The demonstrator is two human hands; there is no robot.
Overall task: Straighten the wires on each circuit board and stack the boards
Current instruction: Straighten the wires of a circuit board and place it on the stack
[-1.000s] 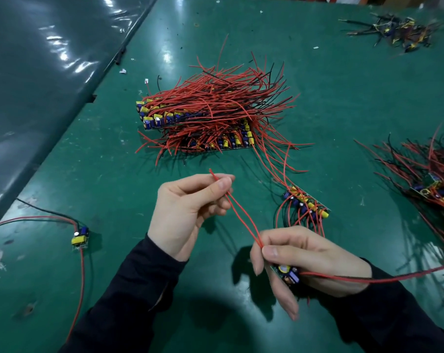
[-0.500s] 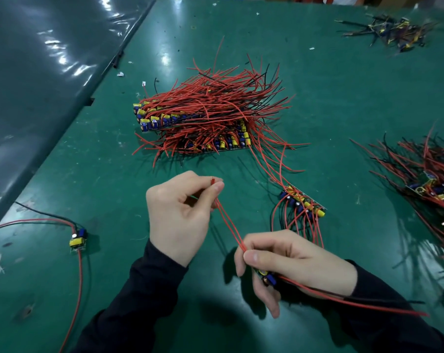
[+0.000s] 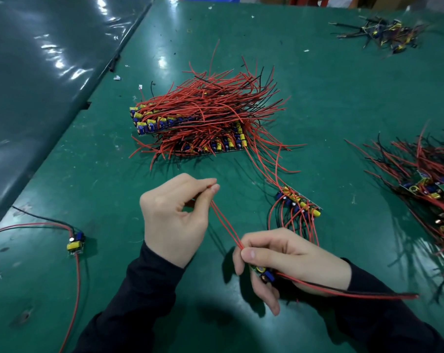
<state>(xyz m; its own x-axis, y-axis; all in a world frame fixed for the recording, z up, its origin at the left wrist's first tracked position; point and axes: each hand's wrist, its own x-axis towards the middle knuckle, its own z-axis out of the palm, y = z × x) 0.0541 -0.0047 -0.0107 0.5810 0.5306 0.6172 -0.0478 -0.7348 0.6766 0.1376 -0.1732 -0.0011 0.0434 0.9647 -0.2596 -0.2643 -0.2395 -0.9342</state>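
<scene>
I see the small green circuit board with a yellow capacitor and blue part (image 3: pixel 263 272) low in the centre, above the green bench (image 3: pixel 343 103) — my right hand (image 3: pixel 289 261) has its grip curled round it. Two thin red wires (image 3: pixel 226 225) run taut from that board up and left to my left hand (image 3: pixel 176 220), whose thumb and forefinger pinch their tips. Another red and black wire pair (image 3: pixel 355 293) trails right from the board, over my dark sleeve.

Just beyond the right hand lies a short row of boards with looping red wires (image 3: pixel 298 203). Farther up the bench sits the big stack of boards with a fan of red and black wires (image 3: pixel 205 118). At the left lies a single board with long red and black leads (image 3: pixel 75 243); at the right edge, a tangled heap of boards (image 3: pixel 424 179) — and a smaller tangle (image 3: pixel 386 34) at the far right corner.
</scene>
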